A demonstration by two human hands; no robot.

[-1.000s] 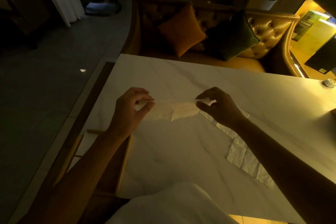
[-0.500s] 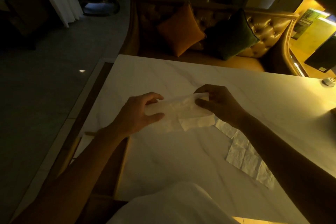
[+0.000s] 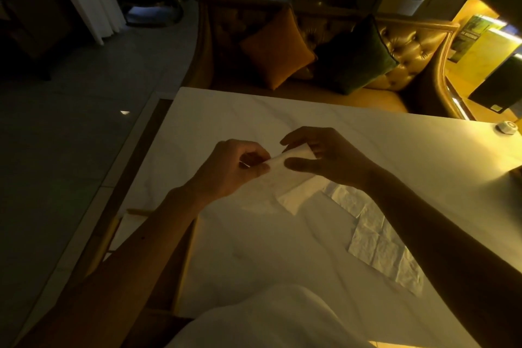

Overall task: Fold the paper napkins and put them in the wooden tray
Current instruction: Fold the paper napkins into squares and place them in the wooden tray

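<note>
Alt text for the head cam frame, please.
The left hand and the right hand hold a white paper napkin between them over a pale table, mid-fold. More flat napkins lie on the table by the right forearm. A tufted sofa stands behind in dim light.

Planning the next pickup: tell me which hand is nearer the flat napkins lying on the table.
Right. The right hand hovers just beyond the flat napkins; the left hand is farther off, to their left.
</note>
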